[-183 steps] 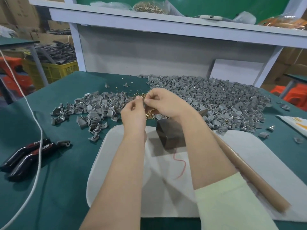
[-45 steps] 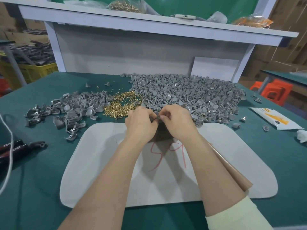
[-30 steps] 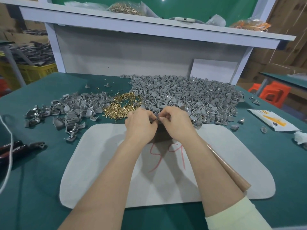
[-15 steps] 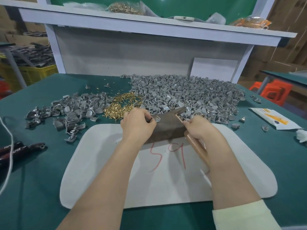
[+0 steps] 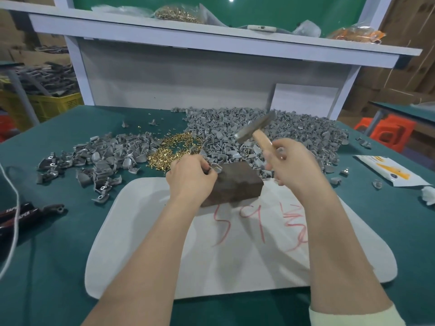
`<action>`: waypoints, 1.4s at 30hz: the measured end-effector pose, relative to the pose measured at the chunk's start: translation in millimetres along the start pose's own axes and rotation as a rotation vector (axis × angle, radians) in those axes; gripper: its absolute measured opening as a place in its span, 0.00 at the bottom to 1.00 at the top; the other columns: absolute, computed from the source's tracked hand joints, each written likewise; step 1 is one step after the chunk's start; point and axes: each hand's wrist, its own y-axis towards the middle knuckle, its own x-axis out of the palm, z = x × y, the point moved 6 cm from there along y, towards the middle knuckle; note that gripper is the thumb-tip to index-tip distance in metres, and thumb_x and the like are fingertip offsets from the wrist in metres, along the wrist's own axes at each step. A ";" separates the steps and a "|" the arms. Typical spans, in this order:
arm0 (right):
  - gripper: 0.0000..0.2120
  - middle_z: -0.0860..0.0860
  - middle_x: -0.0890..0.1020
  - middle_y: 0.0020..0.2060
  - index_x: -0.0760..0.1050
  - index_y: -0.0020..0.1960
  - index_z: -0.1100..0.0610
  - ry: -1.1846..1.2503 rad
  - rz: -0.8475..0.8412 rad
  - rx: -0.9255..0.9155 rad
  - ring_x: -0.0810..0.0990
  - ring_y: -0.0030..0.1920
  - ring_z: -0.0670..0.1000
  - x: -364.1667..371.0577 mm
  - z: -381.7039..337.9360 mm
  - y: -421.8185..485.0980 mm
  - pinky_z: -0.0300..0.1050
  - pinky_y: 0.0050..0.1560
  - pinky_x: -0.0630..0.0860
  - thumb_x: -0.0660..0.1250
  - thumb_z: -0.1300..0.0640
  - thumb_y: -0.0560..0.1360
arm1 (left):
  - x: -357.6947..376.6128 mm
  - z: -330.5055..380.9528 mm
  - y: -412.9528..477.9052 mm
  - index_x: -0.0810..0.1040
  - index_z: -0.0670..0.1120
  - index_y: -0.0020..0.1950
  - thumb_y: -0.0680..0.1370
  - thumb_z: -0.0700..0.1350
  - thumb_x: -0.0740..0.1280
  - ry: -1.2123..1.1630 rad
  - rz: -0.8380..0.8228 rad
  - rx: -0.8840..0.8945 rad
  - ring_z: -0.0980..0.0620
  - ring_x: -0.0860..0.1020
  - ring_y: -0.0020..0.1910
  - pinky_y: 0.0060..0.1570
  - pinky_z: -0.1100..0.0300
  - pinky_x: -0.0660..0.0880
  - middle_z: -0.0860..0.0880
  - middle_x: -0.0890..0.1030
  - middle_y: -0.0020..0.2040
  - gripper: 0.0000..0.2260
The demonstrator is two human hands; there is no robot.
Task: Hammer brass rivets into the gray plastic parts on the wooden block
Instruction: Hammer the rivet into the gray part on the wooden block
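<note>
A dark wooden block stands on a white mat marked with red scribbles. My left hand pinches a gray plastic part against the block's top left corner. My right hand grips the wooden handle of a hammer, whose metal head is raised above and behind the block. A loose heap of brass rivets lies just beyond my left hand. A large pile of gray parts spreads behind the block.
A smaller pile of gray parts lies at the left on the green table. Black-handled pliers and a white cord sit at the far left. A printed packet lies right. A white shelf stands behind.
My right hand left the part, took the hammer by its handle from the mat and raised its head above the block. My left hand stayed on the part.
</note>
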 end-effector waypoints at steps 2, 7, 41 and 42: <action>0.16 0.50 0.83 0.46 0.73 0.64 0.45 -0.036 -0.073 -0.098 0.77 0.39 0.50 6.3 -10.5 -4.4 0.46 0.44 0.75 0.63 0.53 0.77 | -0.3 -0.7 0.8 0.76 0.54 0.41 0.74 0.48 0.68 -0.008 -0.004 -0.002 0.43 0.74 0.58 0.55 0.53 0.68 0.50 0.81 0.53 0.03; 0.20 0.41 0.81 0.52 0.71 0.66 0.38 -0.008 0.097 -0.288 0.79 0.52 0.48 -4.3 -34.5 -16.0 0.44 0.54 0.74 0.65 0.54 0.77 | -1.5 -2.6 1.2 0.75 0.53 0.35 0.74 0.47 0.69 -0.071 0.015 -0.034 0.42 0.74 0.57 0.57 0.53 0.71 0.48 0.82 0.50 0.08; 0.15 0.49 0.81 0.49 0.73 0.64 0.46 -0.082 0.072 -0.097 0.76 0.48 0.54 13.7 -2.2 4.4 0.47 0.49 0.72 0.60 0.52 0.79 | -4.2 1.0 -0.3 0.77 0.53 0.34 0.74 0.45 0.69 -0.018 0.004 0.013 0.44 0.75 0.57 0.58 0.50 0.72 0.51 0.81 0.52 0.09; 0.13 0.51 0.81 0.50 0.74 0.62 0.48 -0.077 0.083 -0.061 0.75 0.47 0.54 16.9 6.5 8.9 0.47 0.48 0.71 0.60 0.51 0.79 | -3.2 0.6 -0.5 0.77 0.53 0.33 0.75 0.45 0.68 -0.016 0.004 0.014 0.44 0.75 0.57 0.58 0.50 0.72 0.51 0.81 0.52 0.10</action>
